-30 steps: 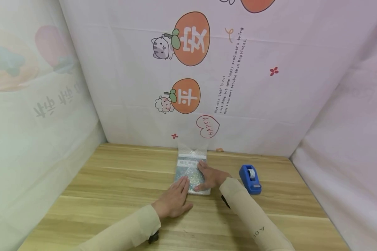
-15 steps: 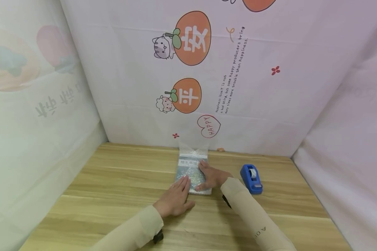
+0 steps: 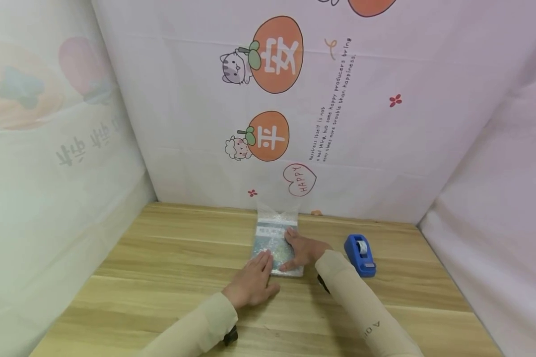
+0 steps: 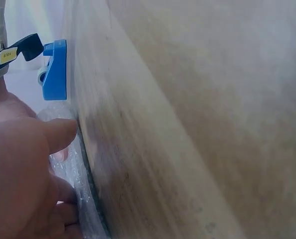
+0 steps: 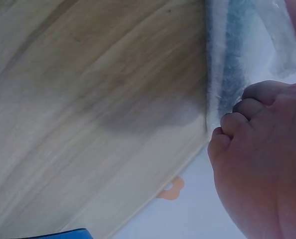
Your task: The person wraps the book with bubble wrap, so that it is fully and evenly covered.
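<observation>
A flat, book-like item in bubble wrap [image 3: 278, 248] lies on the wooden table close to the back wall. Pale lettering and a blue-grey cover show through the clear wrap. My left hand [image 3: 252, 281] rests its straight fingers on the near left part, thumb out over the table. On the right side, my right hand [image 3: 304, 249] presses on the wrap with fingers and thumb spread. A loose end of bubble wrap [image 3: 277, 207] stands up at the far end against the wall. The left wrist view shows the near edge of the bubble wrap [image 4: 83, 186] beside the fingers.
A blue tape dispenser [image 3: 360, 255] with a roll of tape stands right of the right hand. Behind the wooden table [image 3: 169, 263] rises a printed white cloth wall [image 3: 196, 124]. More cloth hangs at the left and right sides.
The head view has swung slightly, so everything sits a little further right. Both hands keep the same places on the wrapped item.
</observation>
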